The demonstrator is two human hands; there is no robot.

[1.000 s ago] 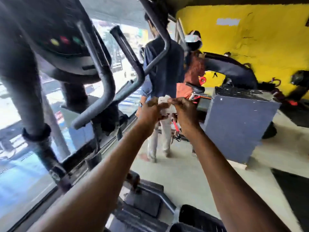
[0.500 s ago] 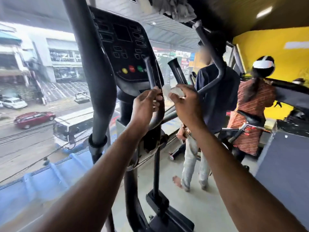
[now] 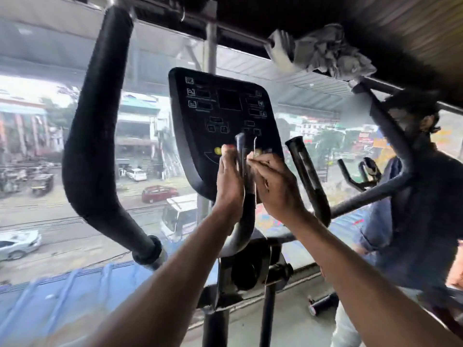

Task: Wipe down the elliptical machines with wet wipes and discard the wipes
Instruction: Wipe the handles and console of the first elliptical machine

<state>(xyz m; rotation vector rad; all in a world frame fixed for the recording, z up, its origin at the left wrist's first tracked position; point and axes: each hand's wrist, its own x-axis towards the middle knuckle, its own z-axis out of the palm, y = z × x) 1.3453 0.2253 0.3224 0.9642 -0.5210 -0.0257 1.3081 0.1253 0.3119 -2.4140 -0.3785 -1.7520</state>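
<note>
The elliptical's black console (image 3: 225, 108) with coloured buttons faces me. A thin black inner handle (image 3: 241, 151) rises in front of it. My left hand (image 3: 229, 186) lies against that handle's left side with its fingers upright. My right hand (image 3: 278, 189) is just right of the handle and pinches a small white wet wipe (image 3: 257, 153), of which only a scrap shows at the fingertips. Whether the left hand also holds the wipe is hidden.
A thick padded moving handlebar (image 3: 92, 146) curves up at the left, and a second inner handle (image 3: 305, 176) stands to the right. A person in a dark blue shirt (image 3: 426, 221) stands close at the right. A grey rag (image 3: 325, 53) hangs on the overhead beam. A window (image 3: 37, 171) lies beyond.
My view has swung up from the floor and pedals to the console. Both hands have moved with the wipe from open air onto the inner handle.
</note>
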